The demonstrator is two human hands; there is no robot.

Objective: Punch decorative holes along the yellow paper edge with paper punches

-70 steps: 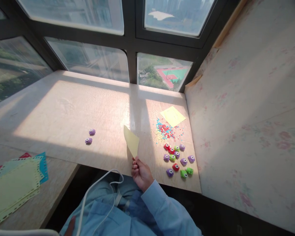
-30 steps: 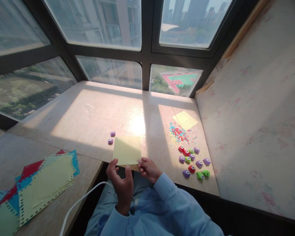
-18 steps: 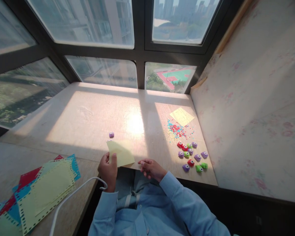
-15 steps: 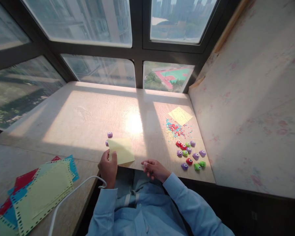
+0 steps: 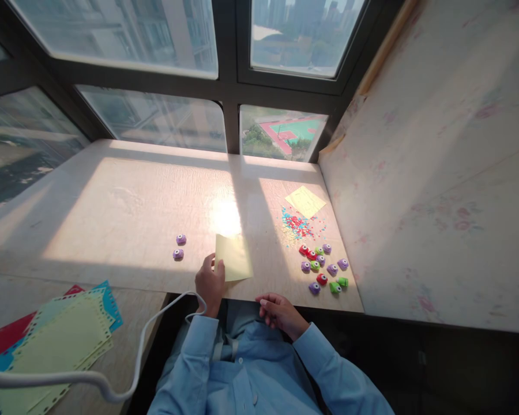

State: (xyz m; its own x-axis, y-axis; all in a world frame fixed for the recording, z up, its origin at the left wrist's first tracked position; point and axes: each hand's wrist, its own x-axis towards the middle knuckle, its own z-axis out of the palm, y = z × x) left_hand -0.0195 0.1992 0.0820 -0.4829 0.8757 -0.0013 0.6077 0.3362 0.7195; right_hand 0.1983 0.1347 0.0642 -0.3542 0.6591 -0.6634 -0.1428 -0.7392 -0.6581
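Observation:
My left hand grips a pale yellow sheet of paper by its left edge, thumb on top. The paper's right side lies over the table's front edge area. To the left of that hand sit two small purple one-eyed pieces, side by side on the table. My right hand rests at the table's front edge, apart from the paper. Its fingers are curled and the thumb presses on the index finger; whatever may be between them cannot be made out.
Several red, green and purple one-eyed pieces stand at the right. Behind them are scattered confetti bits and a yellow paper square. Coloured sheets with punched edges lie at left, crossed by a white cable. Windows and a papered wall border the table.
My left hand has moved the yellow paper to the right, uncovering the second purple piece. The view has shifted, and the right hand stays curled near the edge.

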